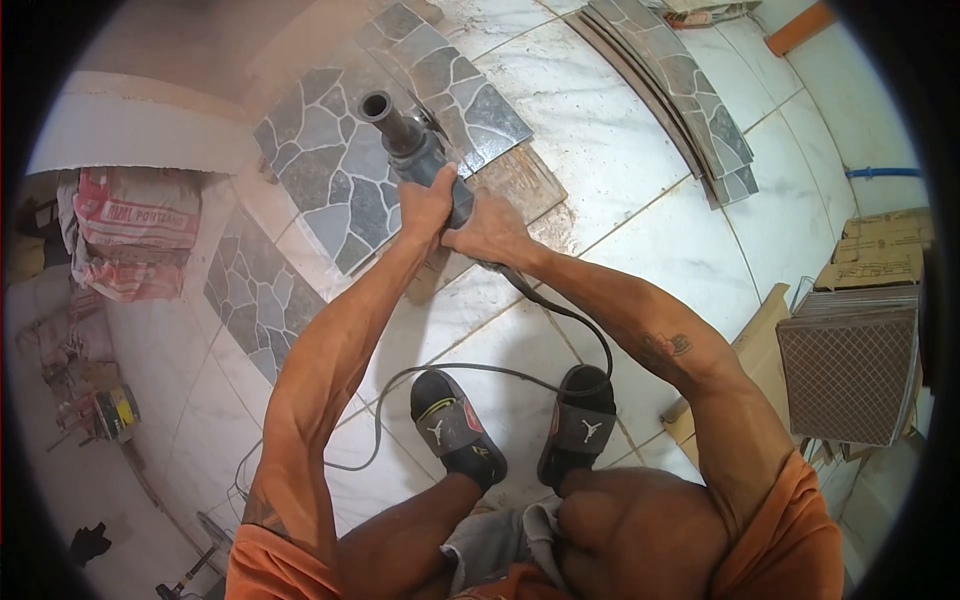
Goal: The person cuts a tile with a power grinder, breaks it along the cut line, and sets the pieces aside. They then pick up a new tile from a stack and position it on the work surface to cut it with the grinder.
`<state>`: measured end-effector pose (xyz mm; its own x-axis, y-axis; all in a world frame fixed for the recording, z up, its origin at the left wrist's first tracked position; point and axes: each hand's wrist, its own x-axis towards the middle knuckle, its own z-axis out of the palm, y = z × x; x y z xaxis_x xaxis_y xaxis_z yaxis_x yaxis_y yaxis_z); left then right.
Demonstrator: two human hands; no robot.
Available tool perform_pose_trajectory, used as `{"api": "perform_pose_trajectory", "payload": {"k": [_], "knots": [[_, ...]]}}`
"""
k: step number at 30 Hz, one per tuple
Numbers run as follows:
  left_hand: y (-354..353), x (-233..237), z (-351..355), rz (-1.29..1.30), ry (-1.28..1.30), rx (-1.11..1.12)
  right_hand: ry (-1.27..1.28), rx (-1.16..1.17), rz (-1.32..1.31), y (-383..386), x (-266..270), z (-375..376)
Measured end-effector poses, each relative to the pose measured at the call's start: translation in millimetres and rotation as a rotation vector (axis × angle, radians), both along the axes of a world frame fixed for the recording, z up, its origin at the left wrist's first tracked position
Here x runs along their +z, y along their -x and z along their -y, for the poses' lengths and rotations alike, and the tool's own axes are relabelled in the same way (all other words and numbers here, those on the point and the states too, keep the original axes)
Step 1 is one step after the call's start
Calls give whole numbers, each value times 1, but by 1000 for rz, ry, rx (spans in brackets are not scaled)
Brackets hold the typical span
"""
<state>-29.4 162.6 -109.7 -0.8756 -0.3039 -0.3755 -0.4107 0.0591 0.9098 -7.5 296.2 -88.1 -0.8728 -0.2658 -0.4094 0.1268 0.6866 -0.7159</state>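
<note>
My left hand (427,210) and my right hand (492,229) are both wrapped round the body of a dark angle grinder (421,160), side by side. Its side handle (388,118), a tube with a hollow end, points up toward me. The disc (431,119) stands on edge at a stone-patterned tile (340,130), along a cut line; its lower rim is hidden. Another piece of that patterned tile (470,105) lies right of the line. Under it a worn wooden board (535,185) sticks out. The black power cord (560,305) leaves the grinder's rear near my right wrist.
Dust (240,45) clouds the upper left. The cord loops past my slippers (455,425). A loose patterned tile (260,290) lies left, and stacked tile strips (670,90) lie upper right. Cement bags (135,225) are at left, boxed tiles (850,350) at right.
</note>
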Motion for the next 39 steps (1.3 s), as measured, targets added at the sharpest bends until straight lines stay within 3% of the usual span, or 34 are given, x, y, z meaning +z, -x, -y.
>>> {"api": "perform_pose_trajectory", "payload": {"k": [39], "knots": [[-33,-26,-19,46,61,41,-6,20,78,-35,12,-26]]}}
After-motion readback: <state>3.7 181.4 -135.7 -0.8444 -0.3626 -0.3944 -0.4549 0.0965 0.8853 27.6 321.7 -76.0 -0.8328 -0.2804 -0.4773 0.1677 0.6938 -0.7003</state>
